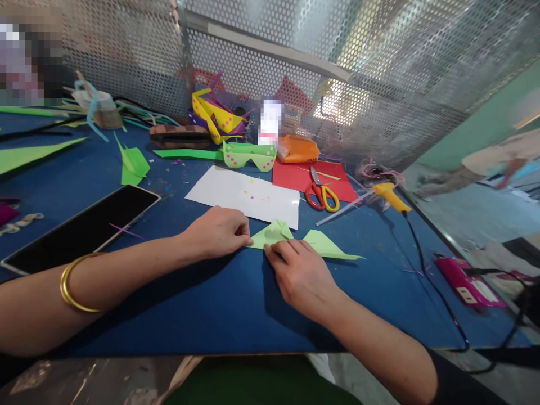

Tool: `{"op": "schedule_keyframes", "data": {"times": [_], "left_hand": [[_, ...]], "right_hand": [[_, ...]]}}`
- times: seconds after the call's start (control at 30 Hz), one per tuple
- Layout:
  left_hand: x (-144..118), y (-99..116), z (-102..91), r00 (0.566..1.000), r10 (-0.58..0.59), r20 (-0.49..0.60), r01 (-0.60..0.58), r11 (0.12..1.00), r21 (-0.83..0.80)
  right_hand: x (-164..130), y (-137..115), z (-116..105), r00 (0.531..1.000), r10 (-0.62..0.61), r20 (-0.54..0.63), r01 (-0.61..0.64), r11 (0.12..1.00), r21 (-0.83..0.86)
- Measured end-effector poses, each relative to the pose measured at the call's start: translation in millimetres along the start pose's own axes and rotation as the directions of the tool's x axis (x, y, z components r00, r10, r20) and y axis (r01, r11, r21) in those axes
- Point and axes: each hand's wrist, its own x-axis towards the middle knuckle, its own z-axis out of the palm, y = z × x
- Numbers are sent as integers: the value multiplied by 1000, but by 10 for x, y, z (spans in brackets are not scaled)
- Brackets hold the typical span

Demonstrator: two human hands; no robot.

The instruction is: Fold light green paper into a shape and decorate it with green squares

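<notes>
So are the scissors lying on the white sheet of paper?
No, the scissors lie on the red sheet, to the right of the white sheet.

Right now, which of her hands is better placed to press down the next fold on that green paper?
Probably the right hand: its fingers lie flat on the green paper, over the middle of the fold. The left hand only pinches the paper's left tip, seemingly holding it steady on the blue table.

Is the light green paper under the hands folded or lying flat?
Folded: the green paper shows raised flaps and creases, pressed to the table by left hand and right hand.
</notes>
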Motion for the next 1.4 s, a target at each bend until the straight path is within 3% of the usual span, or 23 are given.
{"op": "schedule_keyframes", "data": {"times": [0.57, 0.87, 0.97, 1.03, 1.1, 1.23, 1.4], "left_hand": [[8, -71, -110, 997, -59, 59, 55, 996, 65], [-43, -55, -115, 1000, -14, -14, 15, 994, 110], [-124, -61, -53, 987, 104, -120, -81, 980, 182], [-211, -50, 24, 945, 267, -190, -210, 939, 272], [-307, -23, 110, 902, 407, -148, -335, 872, 356], [-449, 55, 212, 871, 483, -90, -383, 782, 492], [-479, 138, 202, 861, 503, -72, -416, 779, 469]], "right_hand": [[28, 26, -49, 995, -71, 63, 72, 997, -3], [87, -44, -76, 996, -73, 57, 74, 997, -15], [103, -56, -80, 995, -80, 54, 81, 997, -13], [112, -57, -79, 996, -81, 46, 82, 997, -12], [117, -52, -75, 996, -79, 41, 80, 997, -15], [93, -19, -65, 997, -72, 32, 72, 997, -2], [53, 22, -70, 998, -46, 30, 45, 999, 28]]}}
